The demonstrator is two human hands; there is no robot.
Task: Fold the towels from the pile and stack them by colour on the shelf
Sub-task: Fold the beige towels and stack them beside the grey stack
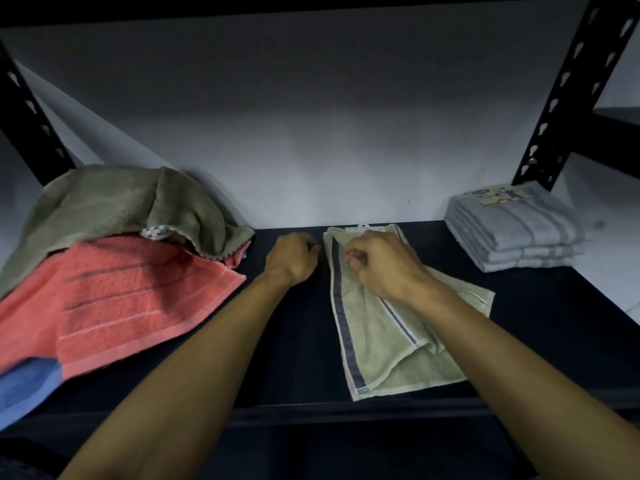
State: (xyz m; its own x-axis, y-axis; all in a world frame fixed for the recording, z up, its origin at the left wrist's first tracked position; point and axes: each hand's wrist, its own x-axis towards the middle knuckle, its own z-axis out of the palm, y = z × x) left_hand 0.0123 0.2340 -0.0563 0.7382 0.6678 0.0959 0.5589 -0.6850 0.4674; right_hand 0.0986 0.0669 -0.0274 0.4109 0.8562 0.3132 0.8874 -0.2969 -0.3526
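Towels fill the dark shelf [298, 341] from end to end. Midway along it lies a pale green towel [377, 344] with a dark blue stripe down its left edge, partly folded, its right side doubled over so a thinner stripe runs slantwise across it; a white tag sits at its far edge against the back wall. The right hand [384, 268] rests on the far half of this towel, fingers curled and pinching the cloth. The left hand [292, 261] sits just beside the towel's far left corner — fingers curled toward that edge, though whether they actually grip it cannot be told.

To the left is the loose pile: an olive towel [114, 206] heaped on top, a coral towel [131, 299] spread beneath it, and a blue towel [24, 389] showing at the near corner. At the right end, well apart from the hands, stands a neat stack of folded grey towels [512, 230] with a printed label on top — just beside the black slotted upright [568, 88].
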